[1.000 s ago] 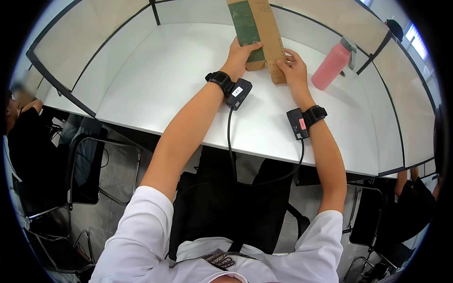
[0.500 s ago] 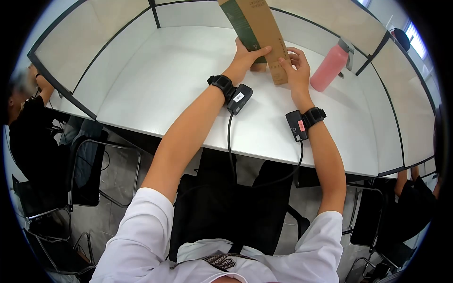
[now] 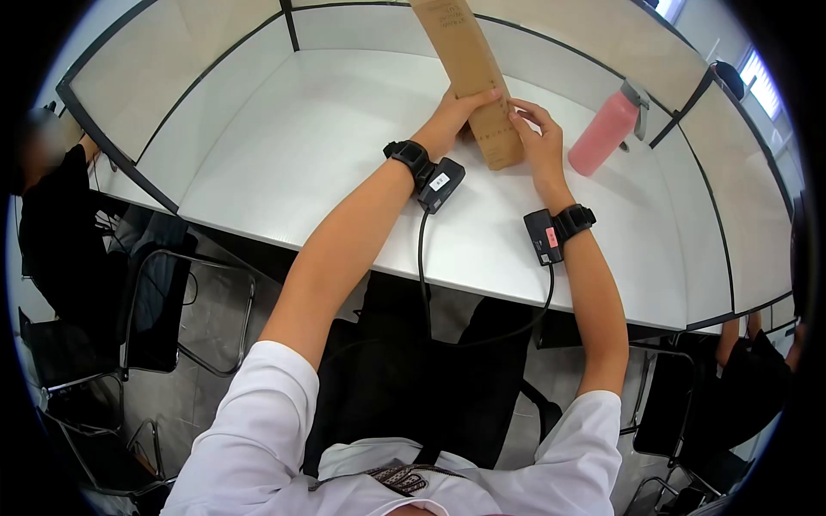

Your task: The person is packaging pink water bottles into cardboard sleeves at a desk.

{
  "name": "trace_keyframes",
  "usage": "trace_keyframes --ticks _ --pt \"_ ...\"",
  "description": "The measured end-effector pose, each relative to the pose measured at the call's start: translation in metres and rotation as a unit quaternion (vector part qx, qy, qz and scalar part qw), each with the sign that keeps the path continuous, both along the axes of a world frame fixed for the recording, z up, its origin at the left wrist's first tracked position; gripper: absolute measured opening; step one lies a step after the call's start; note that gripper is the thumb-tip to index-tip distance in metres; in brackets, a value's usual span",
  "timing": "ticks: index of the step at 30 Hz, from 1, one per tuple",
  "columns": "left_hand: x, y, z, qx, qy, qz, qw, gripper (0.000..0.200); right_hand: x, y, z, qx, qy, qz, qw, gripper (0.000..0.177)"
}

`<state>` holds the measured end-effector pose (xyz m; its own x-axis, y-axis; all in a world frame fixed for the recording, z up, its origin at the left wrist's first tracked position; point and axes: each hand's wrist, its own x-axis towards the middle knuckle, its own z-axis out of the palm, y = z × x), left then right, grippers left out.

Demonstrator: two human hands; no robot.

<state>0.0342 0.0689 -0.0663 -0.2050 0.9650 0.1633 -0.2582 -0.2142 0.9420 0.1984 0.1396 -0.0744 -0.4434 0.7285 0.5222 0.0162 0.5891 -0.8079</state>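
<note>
A long brown cardboard box (image 3: 471, 60) with small dark print stands tilted above the white desk, its top running out of the frame. My left hand (image 3: 450, 119) grips its left side, the thumb lying across the printed face. At the box's lower right edge, my right hand (image 3: 539, 138) has its thumb and fingers closed on the cardboard. The fingers behind the box are hidden. Right of my right hand, a pink bottle (image 3: 600, 136) with a grey lid stands upright on the desk.
Low partitions (image 3: 361, 30) border the white desk (image 3: 284, 155). Cables hang from the black devices on both my wrists. A person (image 3: 64, 232) sits at the left beside a chair (image 3: 155, 301); another person in black (image 3: 753, 383) is at the right edge.
The box has turned, so its green side no longer shows and its plain brown face does. Its lower end sits slightly lower. Both hands still hold it.
</note>
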Motion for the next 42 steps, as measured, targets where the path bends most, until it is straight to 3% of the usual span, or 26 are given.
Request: trace_keyframes --ticks 4,13,19,31,34,37,40,42 --pt "0.003 -0.001 0.001 -0.001 -0.028 0.000 1.000 0.058 -0.002 0.000 -0.004 -0.023 -0.012 0.010 1.000 0.039" --pt "-0.001 0.006 -0.004 0.010 -0.061 -0.010 0.998 0.062 -0.001 -0.004 -0.003 -0.129 -0.005 0.016 0.992 0.065" --pt "0.001 -0.002 0.001 -0.009 -0.040 0.000 0.999 0.061 0.000 0.001 -0.007 -0.120 -0.008 0.029 0.992 0.076" --pt "-0.001 0.000 0.001 0.025 -0.055 -0.005 0.998 0.059 0.000 -0.016 0.009 -0.153 0.007 0.059 0.986 0.063" --pt "-0.003 0.004 -0.003 0.039 -0.037 -0.007 0.999 0.069 0.001 -0.019 0.012 -0.147 -0.001 0.046 0.988 0.059" --pt "0.000 0.006 -0.004 -0.019 -0.049 0.052 0.997 0.079 0.002 -0.018 0.013 -0.157 0.000 0.045 0.987 0.053" --pt "0.000 0.004 -0.002 -0.025 -0.063 0.034 0.997 0.088 0.000 -0.018 0.012 -0.193 0.080 0.044 0.977 0.045" --pt "-0.001 0.007 -0.004 -0.005 -0.058 0.042 0.997 0.084 0.001 -0.023 0.015 -0.248 0.075 0.029 0.965 0.041"
